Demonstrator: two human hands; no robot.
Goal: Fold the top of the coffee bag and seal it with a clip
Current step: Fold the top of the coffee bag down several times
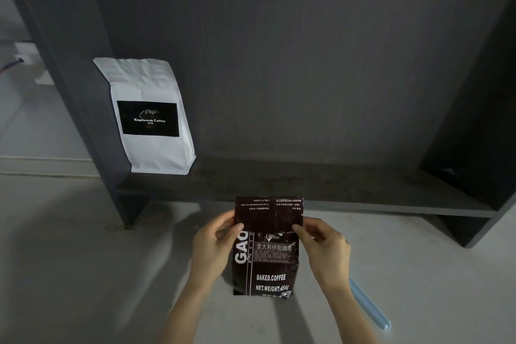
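A dark brown coffee bag point(268, 268) with white lettering stands upright on the pale floor in the lower middle of the head view. Its top flap is folded down toward me over the front, so the print on the flap reads upside down. My left hand point(213, 246) pinches the flap's left edge, and my right hand point(325, 248) pinches its right edge. A long light blue clip point(368, 306) lies on the floor to the right, partly hidden behind my right forearm.
A white coffee bag point(150, 117) with a black label leans against the left upright of a dark grey shelf unit point(307, 187). The shelf's low board runs just behind the brown bag. A white wall and baseboard are at the far left.
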